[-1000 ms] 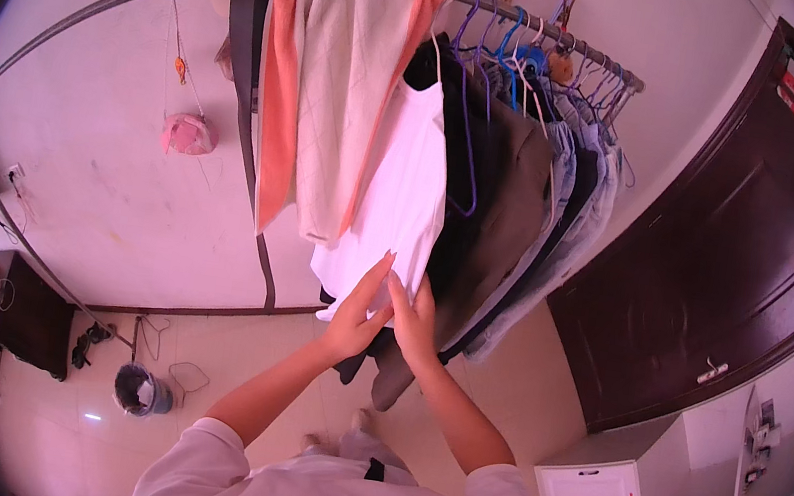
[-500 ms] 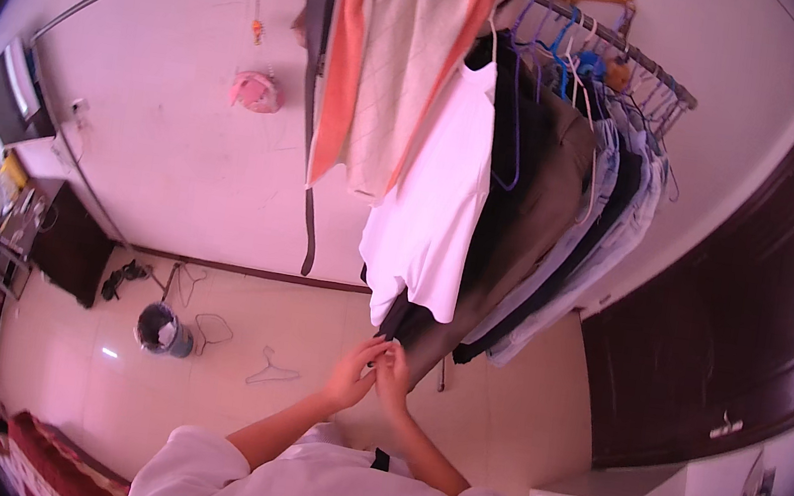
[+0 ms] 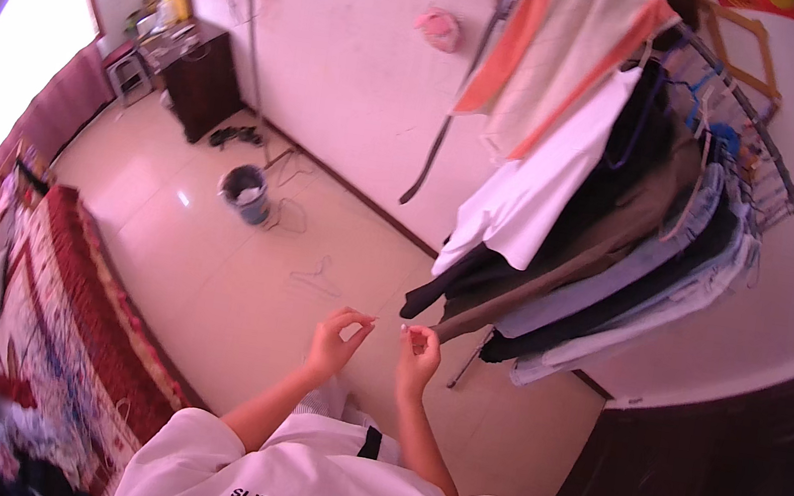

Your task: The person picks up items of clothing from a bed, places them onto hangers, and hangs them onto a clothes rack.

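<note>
My left hand (image 3: 334,345) is raised in front of me, thumb and fingertips brought together in a pinch. Just right of it my right hand (image 3: 417,359) makes a similar pinch. A gap separates the two hands. Whatever sits between the fingertips, if anything, is too small to make out. Closest to my right hand are the hem of a brown garment (image 3: 556,259) and a black sleeve-like end (image 3: 448,280), both hanging from the rack. A white shirt (image 3: 535,186) hangs beside them, in front of a beige and orange knit garment (image 3: 566,65).
Jeans (image 3: 602,290) and several hangers fill the rack's rail (image 3: 751,114). A wire hanger (image 3: 316,278) lies on the tiled floor (image 3: 246,329), near a bin (image 3: 245,196). The bed (image 3: 68,305) stands at left, a dark cabinet (image 3: 203,82) farther back, a dark door (image 3: 677,486) at right.
My hands were together at the lower end of the dark garments; now they are apart, away from the cloth. The view has turned left, bringing in the bed and window.
</note>
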{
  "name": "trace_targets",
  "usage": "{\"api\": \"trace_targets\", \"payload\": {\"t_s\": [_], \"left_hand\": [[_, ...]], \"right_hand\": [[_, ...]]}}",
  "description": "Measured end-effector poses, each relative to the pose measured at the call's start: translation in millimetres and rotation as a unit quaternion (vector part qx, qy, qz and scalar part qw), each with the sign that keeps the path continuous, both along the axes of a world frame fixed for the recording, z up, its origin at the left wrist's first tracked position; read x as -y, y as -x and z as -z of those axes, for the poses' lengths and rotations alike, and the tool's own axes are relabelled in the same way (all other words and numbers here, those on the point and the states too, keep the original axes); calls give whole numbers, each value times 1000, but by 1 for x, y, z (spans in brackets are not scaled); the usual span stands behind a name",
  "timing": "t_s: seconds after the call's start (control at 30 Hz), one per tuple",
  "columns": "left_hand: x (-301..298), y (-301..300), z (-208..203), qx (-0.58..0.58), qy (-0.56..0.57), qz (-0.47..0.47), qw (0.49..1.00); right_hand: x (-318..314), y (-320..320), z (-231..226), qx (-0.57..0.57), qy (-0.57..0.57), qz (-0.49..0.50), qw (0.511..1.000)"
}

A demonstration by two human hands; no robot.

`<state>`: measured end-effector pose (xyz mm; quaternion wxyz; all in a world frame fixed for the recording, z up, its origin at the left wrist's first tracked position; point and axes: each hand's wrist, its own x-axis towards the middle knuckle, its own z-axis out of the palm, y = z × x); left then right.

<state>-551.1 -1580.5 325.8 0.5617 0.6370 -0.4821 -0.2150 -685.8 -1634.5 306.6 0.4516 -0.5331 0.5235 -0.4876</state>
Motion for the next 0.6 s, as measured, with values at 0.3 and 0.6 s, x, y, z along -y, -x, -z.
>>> {"api": "trace_targets", "payload": {"t_s": [0.3, 0.6], "left_hand": [[-82, -23, -17, 24, -4, -159, 987], [-163, -43, -15, -82, -21, -260, 962]], "right_hand": [[-36, -24, 0, 12, -1, -110, 994], [-103, -96, -20, 71, -54, -275, 957]]}}
